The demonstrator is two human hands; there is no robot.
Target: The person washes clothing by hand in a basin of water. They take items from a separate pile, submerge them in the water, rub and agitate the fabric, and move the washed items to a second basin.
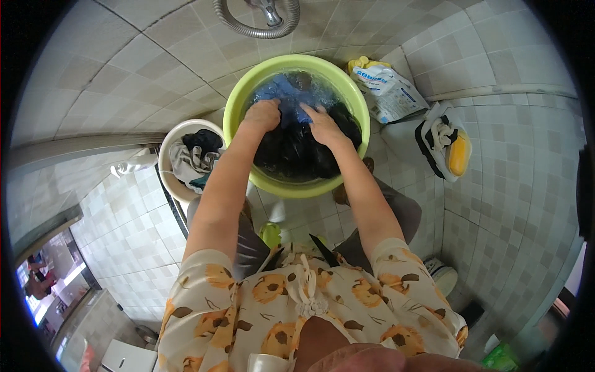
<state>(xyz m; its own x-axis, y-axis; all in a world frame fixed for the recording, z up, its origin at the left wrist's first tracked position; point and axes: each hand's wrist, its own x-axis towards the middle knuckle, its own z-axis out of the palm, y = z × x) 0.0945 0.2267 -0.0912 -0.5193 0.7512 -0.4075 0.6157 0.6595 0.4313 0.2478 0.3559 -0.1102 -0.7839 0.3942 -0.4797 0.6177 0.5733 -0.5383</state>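
Observation:
A large lime-green plastic basin (239, 174) holds water, a blue cloth (290, 97) and dark wet fabric (293, 151). My left hand (263, 115) is bent over the left part of the blue cloth, fingers closed on it and partly hidden at the waterline. On the other side my right hand (327, 126) reaches in from the right, fingers spread and touching the blue cloth, with no fold visibly gripped. Black fabric lies beside and below that hand, bulging at the surface. Bubbles and ripples show around the blue cloth.
Left of the basin stands a cream bucket (166, 160) of clothes. A white detergent bag (388, 90) leans at the back right. A wall-mounted holder (451, 174) carries a yellow soap bar (459, 153) and cloths. Above hangs a metal shower hose (255, 33).

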